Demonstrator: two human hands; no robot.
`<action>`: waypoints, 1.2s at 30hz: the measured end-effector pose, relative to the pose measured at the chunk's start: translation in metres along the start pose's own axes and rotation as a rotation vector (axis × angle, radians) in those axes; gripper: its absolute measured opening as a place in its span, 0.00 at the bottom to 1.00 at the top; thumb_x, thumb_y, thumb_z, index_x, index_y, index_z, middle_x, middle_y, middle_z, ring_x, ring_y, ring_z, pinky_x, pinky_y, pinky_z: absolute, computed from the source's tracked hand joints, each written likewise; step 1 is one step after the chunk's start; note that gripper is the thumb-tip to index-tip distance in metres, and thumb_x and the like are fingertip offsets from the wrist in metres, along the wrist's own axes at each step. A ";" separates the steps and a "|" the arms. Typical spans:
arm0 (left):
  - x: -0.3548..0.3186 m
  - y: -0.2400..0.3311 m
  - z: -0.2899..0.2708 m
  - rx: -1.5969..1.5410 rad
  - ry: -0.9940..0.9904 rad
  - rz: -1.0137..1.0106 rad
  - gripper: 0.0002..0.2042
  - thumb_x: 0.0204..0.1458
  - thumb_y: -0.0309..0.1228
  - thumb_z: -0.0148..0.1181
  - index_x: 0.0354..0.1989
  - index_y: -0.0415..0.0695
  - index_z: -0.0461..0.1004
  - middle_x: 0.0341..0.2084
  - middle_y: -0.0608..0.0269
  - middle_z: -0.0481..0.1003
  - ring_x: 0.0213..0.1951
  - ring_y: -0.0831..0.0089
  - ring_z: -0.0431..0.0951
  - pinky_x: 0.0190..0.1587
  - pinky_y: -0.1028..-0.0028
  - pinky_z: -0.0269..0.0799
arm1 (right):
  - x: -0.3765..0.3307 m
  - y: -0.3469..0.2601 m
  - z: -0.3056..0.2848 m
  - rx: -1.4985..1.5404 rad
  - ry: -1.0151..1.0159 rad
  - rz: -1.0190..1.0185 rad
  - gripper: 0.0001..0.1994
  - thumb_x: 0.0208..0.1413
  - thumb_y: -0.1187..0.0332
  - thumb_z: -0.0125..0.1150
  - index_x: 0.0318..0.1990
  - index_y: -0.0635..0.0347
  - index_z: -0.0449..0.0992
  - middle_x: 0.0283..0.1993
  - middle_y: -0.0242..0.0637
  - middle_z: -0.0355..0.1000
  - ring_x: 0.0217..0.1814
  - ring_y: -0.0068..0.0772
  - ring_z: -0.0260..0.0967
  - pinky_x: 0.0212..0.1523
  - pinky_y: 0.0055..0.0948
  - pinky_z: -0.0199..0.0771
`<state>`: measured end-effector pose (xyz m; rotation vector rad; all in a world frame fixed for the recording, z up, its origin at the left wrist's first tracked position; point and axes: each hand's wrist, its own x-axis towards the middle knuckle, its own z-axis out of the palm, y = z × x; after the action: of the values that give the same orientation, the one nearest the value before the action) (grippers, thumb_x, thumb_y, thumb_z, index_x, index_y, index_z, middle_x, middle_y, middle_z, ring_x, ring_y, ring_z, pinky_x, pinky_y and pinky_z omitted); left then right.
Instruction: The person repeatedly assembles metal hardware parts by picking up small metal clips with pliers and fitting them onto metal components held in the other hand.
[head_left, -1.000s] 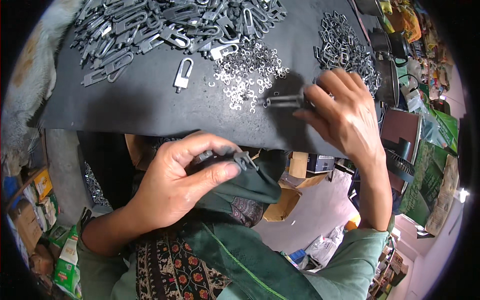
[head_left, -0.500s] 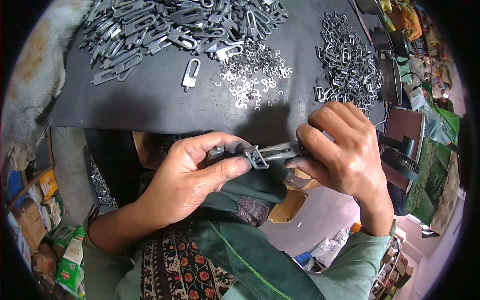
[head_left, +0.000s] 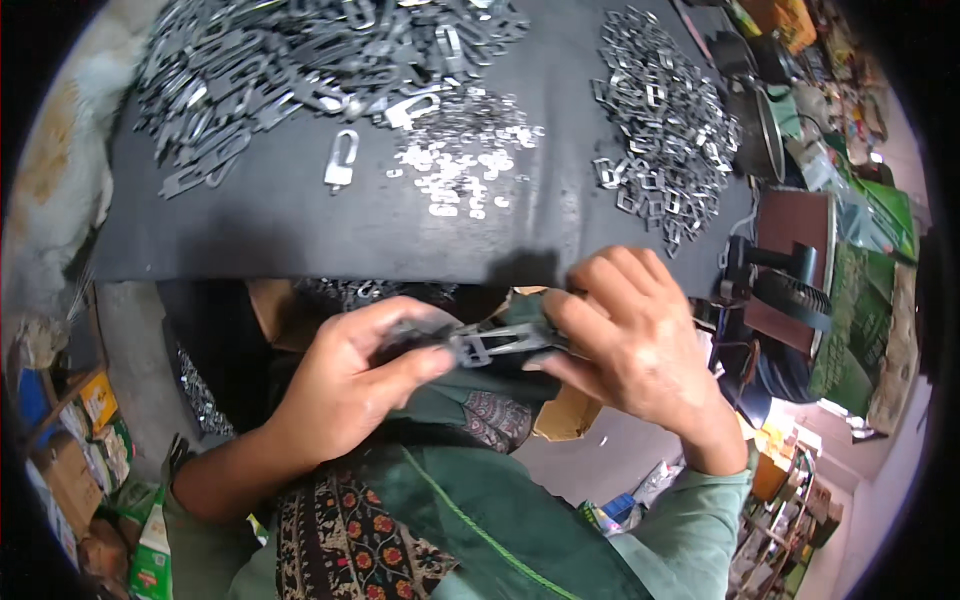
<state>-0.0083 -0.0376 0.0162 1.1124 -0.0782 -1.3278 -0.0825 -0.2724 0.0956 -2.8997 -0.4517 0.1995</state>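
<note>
My left hand (head_left: 355,385) and my right hand (head_left: 630,345) meet below the near edge of the dark table (head_left: 300,230). Between their fingertips they pinch a small grey metal latch piece (head_left: 490,345), the left hand on its left end and the right hand on its right end. On the table above lie a heap of long slotted metal plates (head_left: 280,70), a single slotted plate (head_left: 340,162), a scatter of tiny bright metal bits (head_left: 465,160) and a pile of square metal loops (head_left: 660,130).
A small black fan (head_left: 785,290) and dark pots (head_left: 760,100) stand at the table's right end, with green packages (head_left: 880,300) beyond. Cardboard boxes (head_left: 90,400) sit on the floor at the left. My green garment (head_left: 450,520) fills the lower middle.
My right hand came down off the table with a metal piece and joined my left hand below the edge. Both hands now hold the joined part a little lower.
</note>
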 end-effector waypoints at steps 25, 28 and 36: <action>0.011 -0.006 0.009 0.300 0.085 0.304 0.09 0.62 0.26 0.49 0.46 0.36 0.74 0.25 0.66 0.76 0.21 0.86 0.67 0.24 0.83 0.63 | 0.007 0.036 0.014 0.692 0.142 0.536 0.06 0.52 0.72 0.61 0.33 0.65 0.75 0.25 0.39 0.68 0.27 0.28 0.66 0.31 0.31 0.66; 0.014 0.007 0.016 0.237 0.082 0.322 0.08 0.62 0.25 0.54 0.44 0.35 0.75 0.26 0.65 0.77 0.25 0.85 0.70 0.29 0.82 0.66 | 0.008 0.011 0.023 1.013 0.052 0.386 0.04 0.52 0.76 0.62 0.33 0.66 0.75 0.27 0.37 0.69 0.29 0.27 0.67 0.32 0.28 0.65; 0.015 0.009 0.011 0.266 0.057 0.354 0.07 0.60 0.23 0.57 0.42 0.32 0.76 0.25 0.63 0.76 0.27 0.83 0.73 0.31 0.79 0.70 | 0.012 0.004 0.031 0.932 0.073 0.206 0.04 0.52 0.77 0.61 0.35 0.67 0.73 0.29 0.40 0.71 0.30 0.37 0.71 0.32 0.33 0.68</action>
<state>-0.0033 -0.0572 0.0203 1.2909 -0.4016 -0.9861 -0.0750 -0.2669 0.0633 -2.0160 -0.0109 0.2479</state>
